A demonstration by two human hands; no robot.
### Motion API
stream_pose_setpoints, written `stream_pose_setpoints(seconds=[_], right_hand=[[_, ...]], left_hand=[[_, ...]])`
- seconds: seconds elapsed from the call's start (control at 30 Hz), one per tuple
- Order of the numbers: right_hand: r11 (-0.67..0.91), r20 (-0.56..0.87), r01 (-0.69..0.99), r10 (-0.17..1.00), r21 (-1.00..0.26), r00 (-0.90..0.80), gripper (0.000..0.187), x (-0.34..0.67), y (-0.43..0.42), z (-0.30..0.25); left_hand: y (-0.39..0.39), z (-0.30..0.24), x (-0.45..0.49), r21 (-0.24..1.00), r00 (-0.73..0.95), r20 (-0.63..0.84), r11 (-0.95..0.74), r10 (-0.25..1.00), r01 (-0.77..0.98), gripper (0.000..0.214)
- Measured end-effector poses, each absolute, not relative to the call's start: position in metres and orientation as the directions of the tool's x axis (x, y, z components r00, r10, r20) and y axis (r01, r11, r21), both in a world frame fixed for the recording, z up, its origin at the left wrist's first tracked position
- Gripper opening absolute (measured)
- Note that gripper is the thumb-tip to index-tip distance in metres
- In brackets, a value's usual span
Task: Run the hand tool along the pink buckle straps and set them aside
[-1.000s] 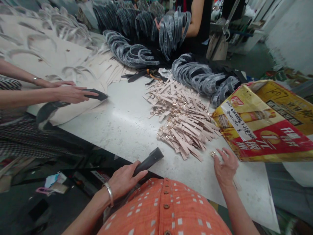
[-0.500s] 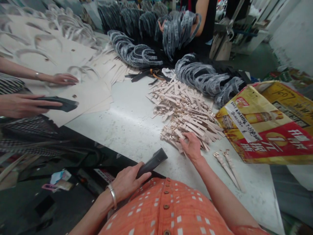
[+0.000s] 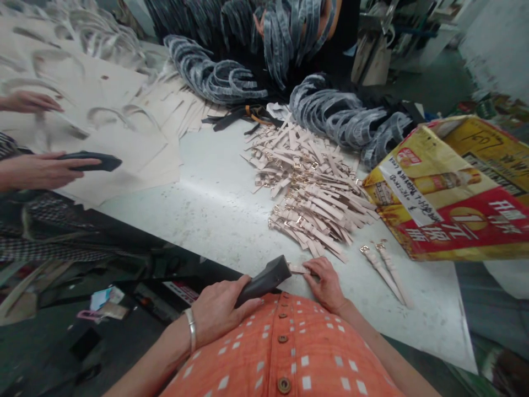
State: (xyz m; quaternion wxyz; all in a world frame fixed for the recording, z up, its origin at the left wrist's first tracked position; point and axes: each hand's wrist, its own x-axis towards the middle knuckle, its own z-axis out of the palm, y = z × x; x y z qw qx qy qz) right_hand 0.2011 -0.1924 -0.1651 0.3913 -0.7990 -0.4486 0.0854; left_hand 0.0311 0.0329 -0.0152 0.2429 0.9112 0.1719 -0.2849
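My left hand (image 3: 225, 303), with a silver bangle on its wrist, is wrapped round a black handheld tool (image 3: 266, 280) whose kind I cannot make out. The tool's blunt end points up and right over the table's near edge. Between the fingers of my right hand (image 3: 324, 282) is a beige buckle strap (image 3: 298, 268), and its buckle end meets the tip of the tool. Just beyond lies a large heap of similar beige buckle straps (image 3: 309, 187). Two more straps (image 3: 384, 273) lie apart, right of my right hand.
A yellow and red carton (image 3: 446, 193) stands at the right. Bundles of plastic-wrapped handles (image 3: 343, 118) line the back. At the left, a co-worker's hands (image 3: 43, 170) hold another black tool and a pale strip above beige panels (image 3: 136, 171). The table edge (image 3: 182, 246) runs diagonally.
My right hand has drawn back from the heap, bringing a strap to the tool in my left hand. The co-worker's far hand has lifted a pale strip.
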Motion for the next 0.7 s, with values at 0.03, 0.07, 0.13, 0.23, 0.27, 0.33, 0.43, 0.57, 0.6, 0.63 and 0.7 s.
stream_pose_setpoints(seconds=[0.03,0.07,0.13,0.23,0.27,0.33,0.43,0.57,0.6,0.63,0.7], right_hand=[[-0.275,0.227,0.650,0.784,-0.708,0.578,0.024,0.201,-0.193,-0.167],[-0.257,0.239,0.651,0.785,-0.715,0.572,0.027,0.202,-0.194,-0.167],[-0.223,0.262,0.650,0.785,-0.726,0.561,0.033,0.202,-0.195,-0.168],[-0.194,0.283,0.643,0.778,-0.741,0.561,0.038,0.202,-0.197,-0.168],[-0.187,0.289,0.642,0.776,-0.743,0.560,0.039,0.202,-0.197,-0.168],[-0.177,0.295,0.641,0.776,-0.747,0.558,0.039,0.202,-0.197,-0.169],[-0.170,0.293,0.629,0.774,-0.759,0.562,0.041,0.203,-0.197,-0.169],[-0.183,0.273,0.621,0.779,-0.762,0.565,0.046,0.204,-0.197,-0.167],[-0.189,0.266,0.623,0.784,-0.759,0.561,0.047,0.204,-0.198,-0.166],[-0.193,0.260,0.625,0.788,-0.756,0.558,0.046,0.204,-0.198,-0.166],[-0.194,0.258,0.628,0.791,-0.754,0.554,0.045,0.204,-0.198,-0.166]], left_hand=[[0.031,-0.017,0.036,0.328,0.780,-0.605,-0.843,0.159,0.426,0.052],[0.029,-0.019,0.041,0.310,0.781,-0.608,-0.862,0.143,0.400,0.052],[0.025,-0.021,0.051,0.277,0.780,-0.614,-0.894,0.119,0.354,0.053],[0.018,-0.021,0.065,0.236,0.770,-0.630,-0.921,0.098,0.310,0.054],[0.016,-0.021,0.069,0.225,0.767,-0.634,-0.926,0.096,0.302,0.054],[0.010,-0.020,0.079,0.205,0.765,-0.636,-0.934,0.100,0.293,0.054],[0.001,-0.018,0.093,0.190,0.768,-0.633,-0.942,0.098,0.278,0.054],[0.001,-0.015,0.103,0.183,0.751,-0.652,-0.940,0.103,0.288,0.054],[0.004,-0.014,0.102,0.184,0.742,-0.662,-0.937,0.106,0.299,0.055],[0.007,-0.012,0.100,0.184,0.733,-0.672,-0.934,0.108,0.307,0.055],[0.014,-0.010,0.097,0.176,0.719,-0.686,-0.934,0.111,0.312,0.055]])
